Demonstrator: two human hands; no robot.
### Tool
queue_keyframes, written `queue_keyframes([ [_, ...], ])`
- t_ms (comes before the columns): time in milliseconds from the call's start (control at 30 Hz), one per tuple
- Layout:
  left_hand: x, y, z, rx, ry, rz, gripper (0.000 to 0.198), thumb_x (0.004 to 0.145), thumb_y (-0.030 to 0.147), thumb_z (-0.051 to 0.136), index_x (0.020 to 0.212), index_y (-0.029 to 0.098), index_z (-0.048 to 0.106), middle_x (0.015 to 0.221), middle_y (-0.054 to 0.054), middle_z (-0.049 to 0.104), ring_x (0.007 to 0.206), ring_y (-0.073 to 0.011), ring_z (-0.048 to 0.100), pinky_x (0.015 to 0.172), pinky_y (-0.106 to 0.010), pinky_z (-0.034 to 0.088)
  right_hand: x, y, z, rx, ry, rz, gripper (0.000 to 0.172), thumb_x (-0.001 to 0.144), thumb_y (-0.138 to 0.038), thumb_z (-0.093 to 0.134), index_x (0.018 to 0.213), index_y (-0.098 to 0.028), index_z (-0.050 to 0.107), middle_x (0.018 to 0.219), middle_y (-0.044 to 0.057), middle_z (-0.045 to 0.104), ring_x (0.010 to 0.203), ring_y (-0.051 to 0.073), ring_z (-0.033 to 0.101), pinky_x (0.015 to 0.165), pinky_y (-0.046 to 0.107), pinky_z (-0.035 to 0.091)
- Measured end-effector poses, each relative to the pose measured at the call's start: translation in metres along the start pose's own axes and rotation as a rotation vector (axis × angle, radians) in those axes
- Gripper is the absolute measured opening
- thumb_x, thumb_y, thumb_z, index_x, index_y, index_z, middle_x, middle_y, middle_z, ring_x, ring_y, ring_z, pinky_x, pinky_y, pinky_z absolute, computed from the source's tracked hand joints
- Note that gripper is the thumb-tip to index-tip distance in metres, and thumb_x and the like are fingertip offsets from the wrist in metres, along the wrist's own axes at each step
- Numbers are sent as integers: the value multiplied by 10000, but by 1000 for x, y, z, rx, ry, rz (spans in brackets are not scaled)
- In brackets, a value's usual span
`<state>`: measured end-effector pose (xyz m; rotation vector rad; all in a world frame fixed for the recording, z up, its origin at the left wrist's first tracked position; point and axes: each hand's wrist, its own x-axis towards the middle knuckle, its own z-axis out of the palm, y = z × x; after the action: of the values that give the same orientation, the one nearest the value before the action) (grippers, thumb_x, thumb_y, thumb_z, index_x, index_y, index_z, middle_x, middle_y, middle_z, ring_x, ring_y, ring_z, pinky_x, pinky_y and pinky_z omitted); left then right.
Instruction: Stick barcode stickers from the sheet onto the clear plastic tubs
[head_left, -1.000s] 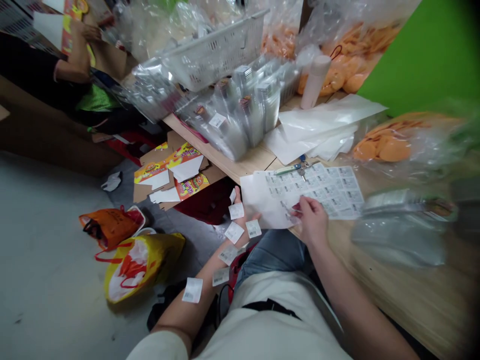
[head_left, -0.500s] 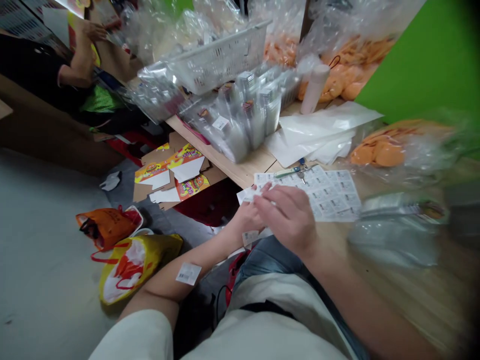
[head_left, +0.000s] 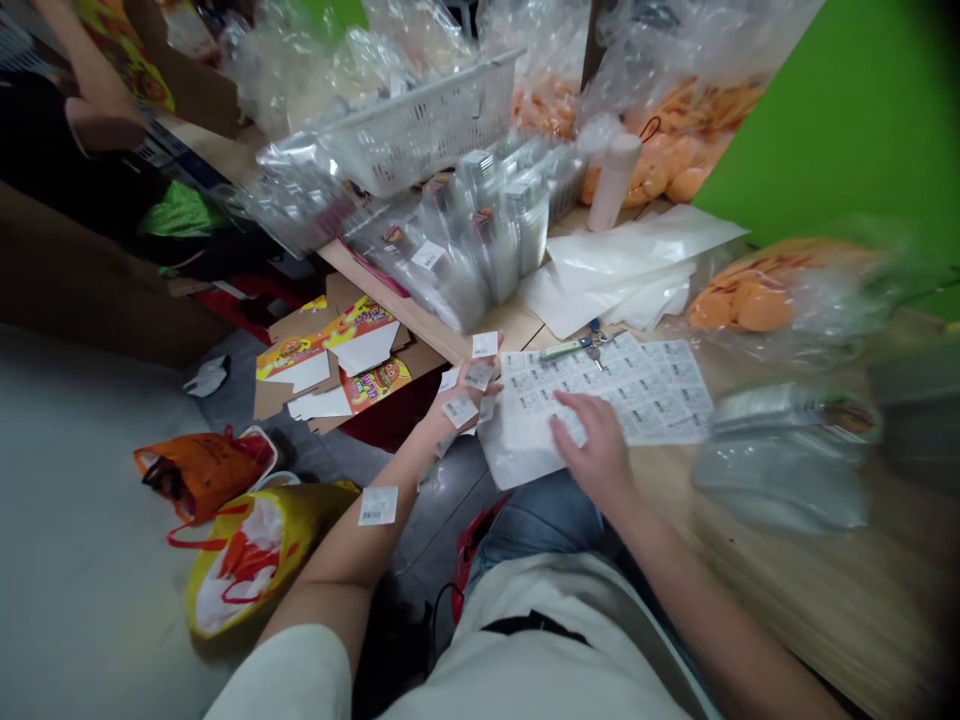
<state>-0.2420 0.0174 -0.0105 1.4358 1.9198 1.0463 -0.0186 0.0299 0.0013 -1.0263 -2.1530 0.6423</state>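
Several small white barcode stickers [head_left: 460,411] cling to the back and fingers of my left hand [head_left: 466,390], and one more sticker [head_left: 378,506] sits on my forearm. That hand is stretched out, fingers extended, at the left edge of a sheet of printed labels [head_left: 660,385]. My right hand [head_left: 596,445] rests over the sheet's lower part, thumb and index finger apart, touching its surface near a bare backing area. No lifted label shows between them. Keys with a green-handled item [head_left: 566,348] lie on the sheet's top edge.
Clear plastic packs [head_left: 480,240] and a white basket [head_left: 427,120] stand behind. White paper sheets [head_left: 637,265], a pale bottle [head_left: 615,180] and bagged orange items [head_left: 757,290] line the back. More packs [head_left: 784,455] lie right. Printed cartons [head_left: 367,340] and bags [head_left: 262,560] are left. A co-worker [head_left: 67,170] sits far left.
My right hand has moved off my left hand, down to the label sheet. The left hand's stickers are now uncovered. The co-worker's arm has risen.
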Motion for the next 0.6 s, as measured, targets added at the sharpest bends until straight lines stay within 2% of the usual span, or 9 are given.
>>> queue_keyframes([
  [100, 3, -5, 11, 88, -121, 29, 642, 678, 332, 645, 1277, 201, 456, 1015, -64, 594, 978, -223, 543, 952, -360, 376, -21, -3, 30, -174, -308, -208, 663, 730, -398, 614, 1307, -142, 414, 1345, 162, 439, 1264, 341, 342, 1028, 553, 253],
  [167, 2, -3, 13, 104, -127, 5, 626, 685, 315, 633, 1275, 212, 451, 934, -47, 605, 916, -214, 557, 908, -351, 402, -33, -4, 42, -261, -381, -257, 601, 778, -289, 573, 1330, -140, 387, 1386, 149, 399, 1305, 329, 293, 1053, 570, 184],
  [267, 2, 6, 10, 85, -146, -26, 603, 697, 309, 619, 1268, 204, 454, 852, -39, 609, 788, -201, 570, 807, -362, 451, -42, -2, 43, -258, -353, -218, 426, 868, -176, 412, 1292, -155, 442, 1322, 104, 491, 1272, 256, 370, 1060, 501, 230],
  [333, 3, 13, 5, 52, -177, -35, 569, 710, 339, 612, 1240, 176, 481, 857, -55, 616, 718, -192, 571, 746, -370, 472, -43, 2, 36, -186, -343, -193, 419, 883, -242, 406, 1293, -160, 444, 1304, 92, 510, 1264, 246, 381, 1057, 481, 256],
  [433, 5, 22, -4, 9, -219, -56, 501, 745, 396, 578, 1181, 155, 533, 836, -75, 639, 641, -185, 579, 669, -362, 487, -37, 6, 23, -22, -352, -183, 518, 835, -391, 496, 1299, -170, 436, 1297, 99, 510, 1251, 264, 391, 1043, 489, 285],
  [500, 6, 26, -7, -18, -244, -69, 491, 757, 425, 558, 1167, 155, 548, 789, -77, 654, 616, -194, 590, 603, -343, 485, -26, 6, 20, 81, -246, -75, 451, 834, -402, 497, 1229, -185, 506, 1204, 96, 571, 1160, 243, 473, 994, 452, 355],
  [600, 6, 33, -6, -74, -269, -74, 539, 765, 441, 541, 1224, 159, 513, 776, -81, 680, 646, -215, 621, 564, -321, 484, -2, 5, 30, 155, -19, 159, 292, 850, -360, 475, 1063, -209, 607, 992, 79, 634, 971, 213, 553, 877, 392, 436],
])
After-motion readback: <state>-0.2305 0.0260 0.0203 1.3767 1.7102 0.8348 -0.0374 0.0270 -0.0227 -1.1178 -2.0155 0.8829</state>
